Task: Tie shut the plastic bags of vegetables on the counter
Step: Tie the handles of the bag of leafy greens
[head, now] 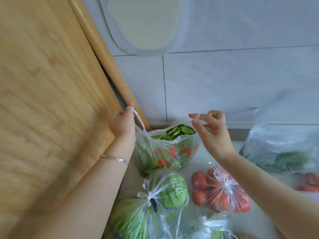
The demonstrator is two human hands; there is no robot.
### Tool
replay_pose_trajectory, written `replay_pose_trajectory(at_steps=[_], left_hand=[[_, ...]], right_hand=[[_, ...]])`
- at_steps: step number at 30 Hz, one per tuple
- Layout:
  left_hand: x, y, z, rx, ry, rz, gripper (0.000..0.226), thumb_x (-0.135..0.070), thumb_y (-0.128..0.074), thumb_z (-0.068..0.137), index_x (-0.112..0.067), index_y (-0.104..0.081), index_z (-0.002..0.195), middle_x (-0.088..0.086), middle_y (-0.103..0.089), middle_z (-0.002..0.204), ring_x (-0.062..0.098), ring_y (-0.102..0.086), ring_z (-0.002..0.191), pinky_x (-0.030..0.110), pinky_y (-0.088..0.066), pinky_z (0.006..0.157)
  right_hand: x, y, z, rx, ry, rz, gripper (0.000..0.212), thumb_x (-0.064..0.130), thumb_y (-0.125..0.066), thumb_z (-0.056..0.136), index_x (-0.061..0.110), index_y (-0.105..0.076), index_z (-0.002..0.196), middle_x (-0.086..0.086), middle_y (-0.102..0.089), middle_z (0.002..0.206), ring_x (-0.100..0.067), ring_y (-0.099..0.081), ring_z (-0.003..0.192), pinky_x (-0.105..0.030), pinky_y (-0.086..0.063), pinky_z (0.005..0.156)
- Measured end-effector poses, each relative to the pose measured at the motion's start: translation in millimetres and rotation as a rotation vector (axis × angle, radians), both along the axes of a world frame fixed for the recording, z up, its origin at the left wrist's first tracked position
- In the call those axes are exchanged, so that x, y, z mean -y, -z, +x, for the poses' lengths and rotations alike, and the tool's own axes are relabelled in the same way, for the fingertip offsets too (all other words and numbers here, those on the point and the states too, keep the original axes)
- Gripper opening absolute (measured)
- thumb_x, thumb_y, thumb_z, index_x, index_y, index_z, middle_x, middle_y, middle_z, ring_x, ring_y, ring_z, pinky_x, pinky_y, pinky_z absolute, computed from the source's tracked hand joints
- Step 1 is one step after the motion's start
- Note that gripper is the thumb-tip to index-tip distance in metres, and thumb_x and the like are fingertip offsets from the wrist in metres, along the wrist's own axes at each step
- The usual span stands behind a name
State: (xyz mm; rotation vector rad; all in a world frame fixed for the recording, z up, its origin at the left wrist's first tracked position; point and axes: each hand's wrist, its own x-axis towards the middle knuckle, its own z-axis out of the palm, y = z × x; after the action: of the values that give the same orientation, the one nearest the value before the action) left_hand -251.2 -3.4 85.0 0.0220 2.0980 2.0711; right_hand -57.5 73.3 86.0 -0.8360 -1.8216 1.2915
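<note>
A clear plastic bag with red print (172,152), full of leafy greens, stands on the counter against the tiled wall with its mouth open. My left hand (121,122) grips the bag's left handle loop and pulls it up and to the left. My right hand (211,125) pinches the right handle loop between thumb and fingers, stretched out to the right. In front lie knotted bags: one of green cabbage (165,188), one of tomatoes (222,190), and a larger bag of greens (131,219).
A large wooden cutting board (48,100) leans on the left, with a wooden rolling pin (105,56) behind it. A white plastic board (146,25) hangs on the wall. At the right stands an unknotted clear bag of greens (283,150); red vegetables (310,183) lie at the right edge.
</note>
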Motion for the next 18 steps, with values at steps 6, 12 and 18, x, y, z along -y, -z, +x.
replay_pose_trajectory(at_steps=[6,12,18], left_hand=[[5.3,-5.1,14.0,0.087,0.317,0.045,0.024,-0.025,-0.063,0.085,-0.018,-0.063,0.061,0.001,-0.067,0.08,0.009,-0.064,0.087,0.027,-0.046,0.091],[9.6,-7.0,34.2,0.143,0.748,0.097,0.023,-0.017,-0.04,0.095,-0.019,-0.061,0.105,0.003,-0.058,0.123,0.014,-0.049,0.124,0.03,-0.032,0.111],[1.1,12.0,38.6,-0.126,0.775,0.036,0.037,-0.003,-0.053,0.089,-0.031,-0.054,0.114,0.011,-0.061,0.108,0.011,-0.061,0.103,0.005,-0.047,0.081]], right_hand=[[11.5,15.4,13.5,-0.019,-0.117,0.195,0.021,0.015,-0.055,0.089,0.034,-0.064,0.091,0.013,-0.061,0.106,0.003,-0.058,0.101,-0.015,-0.043,0.095],[-6.1,17.4,16.0,0.171,0.115,0.066,0.013,0.015,-0.058,0.088,0.027,-0.055,0.084,-0.003,-0.071,0.075,-0.028,-0.067,0.073,-0.047,-0.055,0.075],[-33.7,16.9,24.4,0.591,0.005,0.352,0.012,0.015,-0.053,0.091,0.008,-0.052,0.1,-0.013,-0.069,0.085,-0.032,-0.063,0.076,-0.033,-0.045,0.063]])
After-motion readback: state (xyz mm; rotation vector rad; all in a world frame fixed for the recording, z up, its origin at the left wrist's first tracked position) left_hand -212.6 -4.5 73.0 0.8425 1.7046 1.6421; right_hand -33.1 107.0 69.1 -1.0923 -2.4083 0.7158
